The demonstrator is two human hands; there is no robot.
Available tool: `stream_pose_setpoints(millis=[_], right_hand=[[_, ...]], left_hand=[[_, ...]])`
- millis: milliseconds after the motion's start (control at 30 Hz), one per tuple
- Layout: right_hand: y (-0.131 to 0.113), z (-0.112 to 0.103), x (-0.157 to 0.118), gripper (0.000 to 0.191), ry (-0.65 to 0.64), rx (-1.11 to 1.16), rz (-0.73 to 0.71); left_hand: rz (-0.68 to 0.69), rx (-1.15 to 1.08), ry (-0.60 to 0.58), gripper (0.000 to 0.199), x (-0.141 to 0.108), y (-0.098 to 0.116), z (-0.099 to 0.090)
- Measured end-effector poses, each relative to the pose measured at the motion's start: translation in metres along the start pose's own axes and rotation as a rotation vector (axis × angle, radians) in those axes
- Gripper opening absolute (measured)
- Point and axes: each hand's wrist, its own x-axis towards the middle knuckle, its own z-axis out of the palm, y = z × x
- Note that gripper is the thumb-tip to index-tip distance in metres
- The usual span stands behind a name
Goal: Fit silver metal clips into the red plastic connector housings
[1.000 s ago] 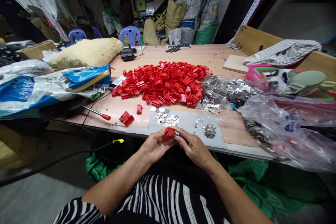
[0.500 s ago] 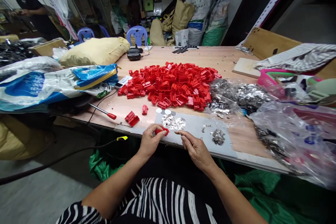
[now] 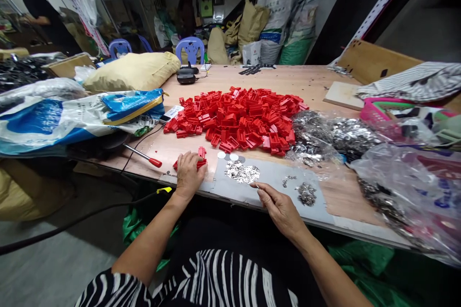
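My left hand rests palm down on the near edge of the table, its fingers curled over a red plastic part. Another red part stands just beyond the fingertips, and more red shows at the hand's left side, mostly covered. My right hand is closed in a pinch on a small thin metal piece, whose shape is hard to make out. Beside that pinch, on a grey mat, lies a pile of flat shiny metal pieces. Farther right sits a heap of darker small metal pieces.
A big heap of red plastic parts covers the table's middle. Bags of metal pieces lie to its right. At the left are a red-handled lever, a blue and white sack and a cable. Another person stands far left.
My left hand has moved left with the red part, from beside the shiny pile to the loose red parts. My right hand keeps its pinch near the mat; the view has shifted slightly.
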Motion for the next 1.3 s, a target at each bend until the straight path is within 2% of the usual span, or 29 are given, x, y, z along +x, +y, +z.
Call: stream_pose_setpoints(millis=[133, 233, 300, 400, 500, 567, 667, 733, 800, 867, 933, 1033, 1300], right_hand=[[-0.001, -0.008, 0.013, 0.031, 0.064, -0.088, 0.013], [0.004, -0.012, 0.027, 0.024, 0.138, -0.198, 0.028], [0.011, -0.015, 0.035, 0.019, 0.164, -0.285, 0.043], [0.019, -0.018, 0.046, 0.015, 0.138, -0.391, 0.051], [0.021, -0.019, 0.055, 0.016, 0.085, -0.47, 0.078], [0.018, -0.019, 0.061, 0.018, 0.048, -0.524, 0.114], [0.014, -0.016, 0.071, 0.02, 0.006, -0.576, 0.144], [0.012, -0.015, 0.077, 0.018, -0.01, -0.581, 0.145], [0.012, -0.013, 0.081, 0.014, -0.02, -0.574, 0.148], [0.014, -0.012, 0.085, 0.009, -0.026, -0.566, 0.154], [0.015, -0.012, 0.086, 0.006, -0.026, -0.557, 0.159], [0.015, -0.012, 0.085, 0.003, -0.022, -0.546, 0.157], [0.015, -0.014, 0.074, 0.008, 0.019, -0.516, 0.147]], left_hand=[[-0.076, 0.105, -0.028, 0.031, 0.026, 0.003, 0.001], [-0.15, 0.184, -0.136, 0.042, 0.043, 0.007, 0.004], [-0.183, 0.22, -0.206, 0.045, 0.052, 0.01, 0.006], [-0.208, 0.238, -0.272, 0.045, 0.058, 0.013, 0.009], [-0.204, 0.212, -0.271, 0.039, 0.06, 0.013, 0.009], [-0.178, 0.144, -0.203, 0.036, 0.059, 0.014, 0.006], [-0.149, -0.152, -0.049, 0.033, 0.054, 0.02, -0.003], [-0.191, -0.525, -0.007, 0.034, 0.048, 0.028, -0.01], [-0.3, -1.008, -0.075, 0.038, 0.039, 0.038, -0.017], [-0.473, -1.443, -0.224, 0.042, 0.029, 0.048, -0.023], [-0.643, -1.712, -0.399, 0.044, 0.017, 0.055, -0.025], [-0.805, -1.903, -0.526, 0.041, 0.002, 0.063, -0.025], [-1.033, -2.003, -0.605, 0.026, -0.018, 0.075, -0.019]])
